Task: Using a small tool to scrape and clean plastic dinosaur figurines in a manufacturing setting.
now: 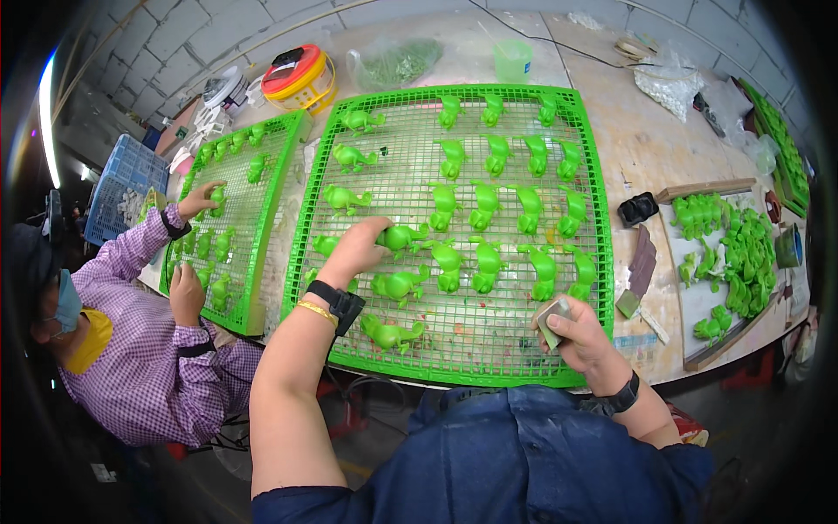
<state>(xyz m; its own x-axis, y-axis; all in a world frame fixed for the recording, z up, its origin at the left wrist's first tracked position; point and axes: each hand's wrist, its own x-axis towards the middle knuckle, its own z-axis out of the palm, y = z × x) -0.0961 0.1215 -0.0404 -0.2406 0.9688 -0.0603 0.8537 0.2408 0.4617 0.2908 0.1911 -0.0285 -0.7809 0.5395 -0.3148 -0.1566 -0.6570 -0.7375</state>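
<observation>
Left hand (356,251) pinched a green figure (403,236) on the mesh tray (454,371); right hand (583,336) gripped a sanding block (552,319) — careless lift could've knocked neighbouring figs over.

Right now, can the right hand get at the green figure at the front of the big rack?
Probably yes. The green figure lies uncovered on the green wire rack, with bare mesh between it and the right hand. But that hand grips a small grey block, so its fingers aren't free.
</observation>
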